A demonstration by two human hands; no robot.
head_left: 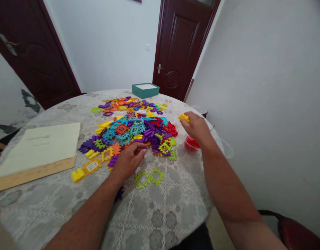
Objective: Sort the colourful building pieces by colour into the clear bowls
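My right hand [195, 127] is raised at the right side of the table, its fingers closed on a yellow toothed building piece [184, 118]. Below it stands a clear tub of red pieces [191, 144]. My left hand [131, 158] rests at the near edge of a big pile of coloured interlocking building pieces [137, 126]; its fingers are curled, and whether something is between them I cannot make out. Just in front of that hand lie two lime-green square frames [149, 177], side by side and touching. To its left is a yellow piece with a white window [92, 166].
A second heap of pieces [123, 104] lies farther back, near a green open box [145, 90]. At the left, a sheet of paper [42, 146] lies on a brown board [35, 174]. The round table [165, 205] has a patterned cloth. A wall borders the right side.
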